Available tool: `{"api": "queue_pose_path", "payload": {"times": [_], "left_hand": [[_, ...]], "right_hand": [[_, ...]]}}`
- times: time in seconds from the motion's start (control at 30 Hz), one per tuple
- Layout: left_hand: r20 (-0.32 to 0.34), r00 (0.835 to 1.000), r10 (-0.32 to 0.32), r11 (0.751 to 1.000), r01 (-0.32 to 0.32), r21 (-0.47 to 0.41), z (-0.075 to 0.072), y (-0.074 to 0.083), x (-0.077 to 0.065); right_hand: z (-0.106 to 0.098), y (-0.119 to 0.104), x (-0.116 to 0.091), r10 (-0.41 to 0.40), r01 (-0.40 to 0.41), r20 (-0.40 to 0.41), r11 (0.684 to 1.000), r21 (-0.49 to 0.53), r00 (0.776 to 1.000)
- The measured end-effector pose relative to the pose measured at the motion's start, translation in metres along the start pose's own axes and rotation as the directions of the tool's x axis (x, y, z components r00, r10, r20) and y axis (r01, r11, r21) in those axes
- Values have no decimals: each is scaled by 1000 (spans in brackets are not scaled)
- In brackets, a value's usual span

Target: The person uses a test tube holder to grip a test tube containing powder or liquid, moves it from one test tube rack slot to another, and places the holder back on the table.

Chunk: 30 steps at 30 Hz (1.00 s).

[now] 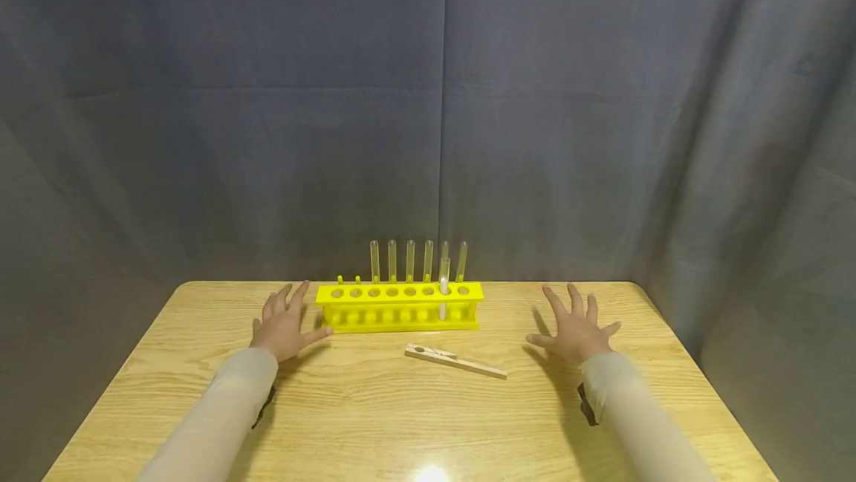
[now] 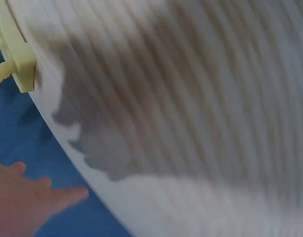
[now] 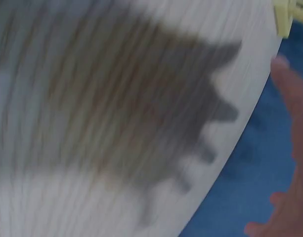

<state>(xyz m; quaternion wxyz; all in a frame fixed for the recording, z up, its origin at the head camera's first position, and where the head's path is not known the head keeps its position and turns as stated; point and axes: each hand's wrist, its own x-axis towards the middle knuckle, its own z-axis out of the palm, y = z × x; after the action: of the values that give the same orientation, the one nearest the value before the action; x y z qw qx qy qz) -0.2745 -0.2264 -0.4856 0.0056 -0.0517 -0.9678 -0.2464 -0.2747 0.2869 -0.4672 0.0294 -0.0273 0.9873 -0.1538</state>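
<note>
My left hand (image 1: pixel 282 330) hovers over the table with spread fingers, its thumb close to the left end of a yellow test tube rack (image 1: pixel 399 294). Off to the right, my right hand (image 1: pixel 575 330) is also spread and holds nothing. One test tube (image 1: pixel 444 274) with white contents stands in a front hole of the rack, while several clear test tubes (image 1: pixel 392 259) sit over the pegs behind. Between the hands, in front of the rack, lies a wooden test tube clamp (image 1: pixel 455 361). A rack end (image 2: pixel 25 66) shows in the left wrist view.
The wood-grain table (image 1: pixel 374 422) has rounded back corners. Grey curtains (image 1: pixel 321 111) hang behind it and along both sides. Two bare yellow pegs (image 1: pixel 339 279) stick up at the rack's back left. Hand shadows fall on the tabletop.
</note>
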Motion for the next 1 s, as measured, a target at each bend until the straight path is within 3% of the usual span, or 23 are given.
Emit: {"api": "queue_pose_path", "payload": {"times": [0.07, 0.17, 0.37, 0.47, 0.57, 0.67, 0.83, 1.0], "left_hand": [[2, 1000, -9, 994, 9, -112, 3, -2, -1], [3, 999, -33, 965, 32, -261, 6, -4, -1], [-3, 998, -70, 903, 63, -425, 14, 0, -2], [0, 996, -93, 855, 80, -513, 17, 7, -3], [19, 991, -132, 791, 117, -601, 21, 15, -4], [34, 984, -174, 735, 153, -661, 25, 20, -3], [15, 972, -234, 667, 172, -725, 32, 23, -1], [-14, 961, -277, 624, 168, -763, 39, 25, -1]], "right_hand": [[5, -6, -1, -16, 17, -9, 999, 33, 1000], [13, -18, -3, -37, 38, -18, 995, 96, 999], [25, -44, -8, -91, 92, -12, 979, 183, 996], [30, -56, -9, -133, 133, -15, 970, 206, 991], [36, -66, -10, -191, 193, -29, 949, 251, 981], [43, -74, -10, -241, 242, -41, 921, 304, 970], [53, -85, -11, -303, 303, -58, 883, 358, 951], [61, -92, -13, -353, 340, -38, 856, 390, 935]]}}
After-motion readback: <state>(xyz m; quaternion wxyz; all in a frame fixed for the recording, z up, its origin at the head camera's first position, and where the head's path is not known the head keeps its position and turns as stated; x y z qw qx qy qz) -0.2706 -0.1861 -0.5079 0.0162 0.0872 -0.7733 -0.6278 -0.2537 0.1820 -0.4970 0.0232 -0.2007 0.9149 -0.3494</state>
